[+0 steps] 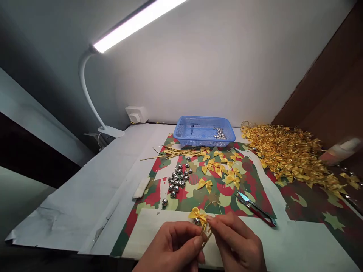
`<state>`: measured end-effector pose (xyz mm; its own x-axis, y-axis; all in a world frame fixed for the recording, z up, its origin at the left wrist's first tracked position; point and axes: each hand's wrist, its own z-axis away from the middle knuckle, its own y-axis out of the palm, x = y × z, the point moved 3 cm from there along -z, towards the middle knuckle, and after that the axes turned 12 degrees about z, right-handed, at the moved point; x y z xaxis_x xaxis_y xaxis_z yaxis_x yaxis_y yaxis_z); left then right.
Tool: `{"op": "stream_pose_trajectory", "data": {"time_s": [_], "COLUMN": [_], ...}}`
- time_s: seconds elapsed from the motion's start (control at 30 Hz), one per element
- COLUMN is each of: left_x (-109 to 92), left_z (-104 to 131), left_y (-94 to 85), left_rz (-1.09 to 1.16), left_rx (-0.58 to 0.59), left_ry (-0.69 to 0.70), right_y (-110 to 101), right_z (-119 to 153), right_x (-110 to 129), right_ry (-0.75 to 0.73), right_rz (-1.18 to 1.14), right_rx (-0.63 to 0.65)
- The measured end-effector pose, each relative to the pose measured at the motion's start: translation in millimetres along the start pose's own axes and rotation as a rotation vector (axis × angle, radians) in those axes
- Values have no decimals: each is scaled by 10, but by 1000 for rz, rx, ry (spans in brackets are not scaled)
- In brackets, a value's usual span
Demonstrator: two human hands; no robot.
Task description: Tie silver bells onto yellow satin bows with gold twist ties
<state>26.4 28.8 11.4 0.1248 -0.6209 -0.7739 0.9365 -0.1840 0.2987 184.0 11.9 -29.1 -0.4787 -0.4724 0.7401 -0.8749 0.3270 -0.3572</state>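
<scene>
Both hands are close together at the front edge of the table. My left hand (178,245) pinches a thin gold cord (210,236) between thumb and fingers. Fingertips of my right hand (238,241) are closed on the same cord, just beside the left. A yellow ribbon bow (195,212) with a silver bell (197,221) sits just beyond the fingertips, and a loop of the cord curves up behind it. Part of the cord is hidden by the fingers.
Silver bells (177,177), yellow bows (219,170) and gold cords (176,152) lie on patterned paper (195,196). Thread snips (255,209) rest at right. Behind stand a blue basket (204,143) with bells, a heap of bows (286,151) and a lamp (110,131).
</scene>
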Motion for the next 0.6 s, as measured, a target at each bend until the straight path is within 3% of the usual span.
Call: {"op": "stream_pose_trajectory", "data": {"time_s": [0.2,0.43,0.6], "left_x": [8,-43,-56], "left_z": [-84,-51,-9], "left_y": [-13,-8,-10], "left_rz": [-45,-88,-112], "left_rx": [65,45,6], "left_ry": [-116,-135,-109], "right_y": [-7,-19,-24], "right_z": [-16,-28,-64], "right_x": [10,-2,41], "right_ry": [-217,-309,-357], "right_rz": [146,220,265], "right_rx": [70,187,182]}}
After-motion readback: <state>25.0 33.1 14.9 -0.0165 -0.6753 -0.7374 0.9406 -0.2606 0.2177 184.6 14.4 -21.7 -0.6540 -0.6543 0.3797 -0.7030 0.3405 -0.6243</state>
